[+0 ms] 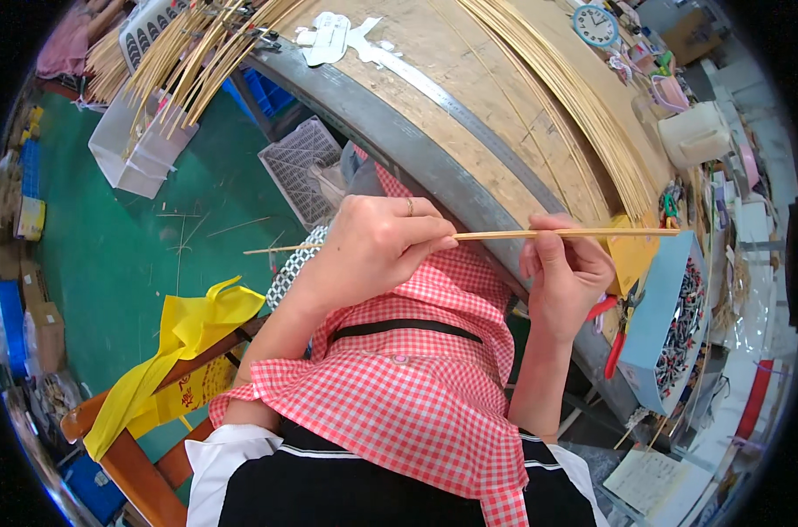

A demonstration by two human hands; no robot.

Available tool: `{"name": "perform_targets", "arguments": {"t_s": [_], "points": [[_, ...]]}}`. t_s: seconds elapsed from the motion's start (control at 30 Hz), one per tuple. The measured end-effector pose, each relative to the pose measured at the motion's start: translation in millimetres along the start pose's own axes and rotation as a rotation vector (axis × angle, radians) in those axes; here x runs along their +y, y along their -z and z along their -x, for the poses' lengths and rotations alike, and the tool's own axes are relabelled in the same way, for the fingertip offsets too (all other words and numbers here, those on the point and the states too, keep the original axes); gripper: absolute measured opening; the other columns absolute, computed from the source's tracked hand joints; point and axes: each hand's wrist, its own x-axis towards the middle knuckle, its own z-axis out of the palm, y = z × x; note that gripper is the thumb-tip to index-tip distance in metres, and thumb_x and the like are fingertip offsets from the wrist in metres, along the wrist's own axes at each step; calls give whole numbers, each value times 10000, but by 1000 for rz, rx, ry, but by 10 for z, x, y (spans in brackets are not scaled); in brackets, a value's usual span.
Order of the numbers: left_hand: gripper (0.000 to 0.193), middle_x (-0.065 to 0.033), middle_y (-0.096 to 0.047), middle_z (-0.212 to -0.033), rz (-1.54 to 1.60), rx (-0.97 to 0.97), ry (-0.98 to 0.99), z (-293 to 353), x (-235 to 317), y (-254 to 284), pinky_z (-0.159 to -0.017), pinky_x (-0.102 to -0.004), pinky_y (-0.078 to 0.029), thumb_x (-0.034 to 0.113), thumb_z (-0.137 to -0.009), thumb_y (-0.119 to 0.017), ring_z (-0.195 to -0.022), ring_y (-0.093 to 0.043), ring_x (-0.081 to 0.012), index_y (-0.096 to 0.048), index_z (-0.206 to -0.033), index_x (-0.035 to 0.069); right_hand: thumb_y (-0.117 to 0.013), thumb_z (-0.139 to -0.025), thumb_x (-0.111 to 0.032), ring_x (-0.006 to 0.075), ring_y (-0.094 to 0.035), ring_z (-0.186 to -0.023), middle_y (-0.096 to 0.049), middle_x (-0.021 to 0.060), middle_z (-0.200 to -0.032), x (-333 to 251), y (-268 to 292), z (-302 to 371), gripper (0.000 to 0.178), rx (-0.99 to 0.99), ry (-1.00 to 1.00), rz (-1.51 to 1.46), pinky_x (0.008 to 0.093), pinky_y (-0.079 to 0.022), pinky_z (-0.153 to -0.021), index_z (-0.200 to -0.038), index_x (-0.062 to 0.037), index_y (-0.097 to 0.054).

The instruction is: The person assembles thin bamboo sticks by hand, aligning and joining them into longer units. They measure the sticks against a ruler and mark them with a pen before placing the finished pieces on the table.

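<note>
A thin bamboo stick (496, 234) runs level in front of my body, pinched by both hands. My left hand (377, 246), with a ring on one finger, closes on it, and a thinner length sticks out to the left behind the wrist. Thumb and fingers of my right hand (566, 272) pinch it further right, and its end reaches past them toward the blue box. Between the hands it looks doubled, but I cannot tell if it is one stick or two. Beyond them is the workbench (416, 97), with a long bundle of bamboo sticks (583, 114) on it.
A metal ruler (469, 119) lies along the bench edge. At right are a blue box (649, 351) of small dark and red parts, red-handled pliers (623, 338) and a clock (595, 26). More sticks (188, 66) project at upper left, above a white bin (140, 145). A wooden chair (140, 465) stands lower left.
</note>
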Motion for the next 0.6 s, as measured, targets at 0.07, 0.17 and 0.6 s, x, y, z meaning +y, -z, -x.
{"name": "perform_targets", "arguments": {"t_s": [0.07, 0.17, 0.6], "points": [[136, -120, -694, -839, -7, -32, -2, -11, -2, 10, -588, -318, -533, 31, -745, -738, -684, -677, -269, -708, -877, 25, -669, -851, 39, 108, -545, -528, -625, 84, -671, 14, 2, -15, 97, -1, 20, -18, 209, -415, -468, -935, 78, -698], [136, -125, -692, -833, 13, -68, -12, -27, -51, 29, -590, -314, -530, 40, -754, -733, -690, -677, -273, -707, -887, 22, -670, -852, 37, 111, -554, -528, -631, 93, -678, 79, 4, 1, 61, 0, 54, -38, 209, -421, -459, -897, 71, -694], [178, -81, -620, -633, 813, -247, 244, -60, -43, -73, -494, -264, -407, 93, -896, -618, -551, -550, -108, -704, -797, -28, -667, -813, 91, 117, -579, -588, -655, 117, -761, 35, -24, 70, 59, -264, 154, 37, 213, -435, -503, -870, 77, -678]]}}
